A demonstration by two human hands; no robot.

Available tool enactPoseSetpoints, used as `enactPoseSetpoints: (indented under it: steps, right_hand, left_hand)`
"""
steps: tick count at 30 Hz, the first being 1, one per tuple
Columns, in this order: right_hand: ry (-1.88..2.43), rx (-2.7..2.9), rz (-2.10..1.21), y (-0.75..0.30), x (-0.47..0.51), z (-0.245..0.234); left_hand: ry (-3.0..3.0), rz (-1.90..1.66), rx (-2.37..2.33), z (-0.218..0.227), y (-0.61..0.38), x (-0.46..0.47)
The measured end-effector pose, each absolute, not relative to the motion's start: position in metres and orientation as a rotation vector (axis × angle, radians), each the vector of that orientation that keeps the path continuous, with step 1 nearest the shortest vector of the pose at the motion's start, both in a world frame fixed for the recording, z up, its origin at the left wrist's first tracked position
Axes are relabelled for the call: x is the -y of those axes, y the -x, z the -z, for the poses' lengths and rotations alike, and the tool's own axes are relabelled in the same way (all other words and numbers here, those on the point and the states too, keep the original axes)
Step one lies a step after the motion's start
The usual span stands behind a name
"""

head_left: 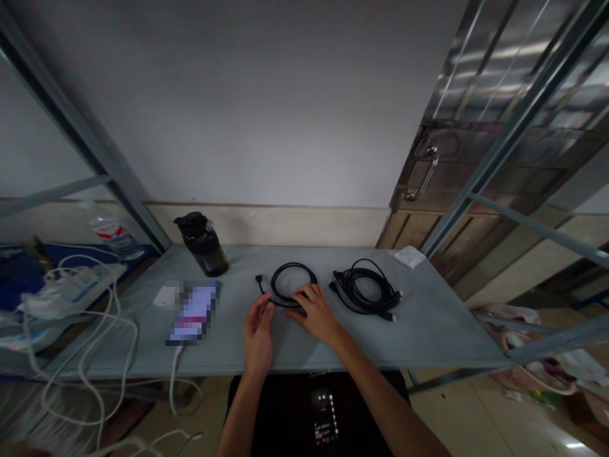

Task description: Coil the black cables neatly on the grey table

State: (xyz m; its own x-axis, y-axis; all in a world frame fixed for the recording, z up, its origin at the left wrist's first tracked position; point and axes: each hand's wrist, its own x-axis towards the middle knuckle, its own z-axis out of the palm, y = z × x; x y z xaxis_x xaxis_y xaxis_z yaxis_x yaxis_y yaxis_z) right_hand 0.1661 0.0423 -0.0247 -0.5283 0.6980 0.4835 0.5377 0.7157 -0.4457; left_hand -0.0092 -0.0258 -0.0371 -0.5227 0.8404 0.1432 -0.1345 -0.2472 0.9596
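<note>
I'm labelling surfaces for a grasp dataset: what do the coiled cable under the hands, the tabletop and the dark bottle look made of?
Coiled cable: black rubbery or plastic sheath, matte, bending in smooth loops. Tabletop: grey, dull sheen, painted metal or laminate, unclear which. Dark bottle: probably smoky plastic, slightly glossy.

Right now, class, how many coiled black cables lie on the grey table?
2. One coil lies mid-table under the right hand, with the left hand at its loose end; the other bundle lies right of it, untouched. None seems hidden.

One head cam, looking fwd & down across the table (442, 330) toward the wall (266, 114); close, wide-angle
</note>
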Motion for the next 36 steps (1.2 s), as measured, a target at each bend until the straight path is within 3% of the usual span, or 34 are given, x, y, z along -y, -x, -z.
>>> enactPoseSetpoints:
  steps: [11, 23, 29, 36]
  right_hand:
    - [0.858, 2.053, -0.340, -0.174, -0.034, 0.024]
    - [1.305, 1.970, 0.171, -0.339, -0.033, 0.032]
    - [1.374, 2.132, 0.144, -0.340, -0.038, 0.046]
    - [1.375, 1.660, -0.184, -0.348, -0.041, 0.047]
  left_hand:
    - [-1.011, -1.886, -1.387, 0.037, 0.011, 0.024]
    - [-0.960, -1.730, -1.303, 0.021, 0.006, 0.030]
    - [-0.956, -1.721, -1.314, 0.018, 0.004, 0.030]
    - [-0.964, -1.717, -1.314, 0.018, 0.004, 0.030]
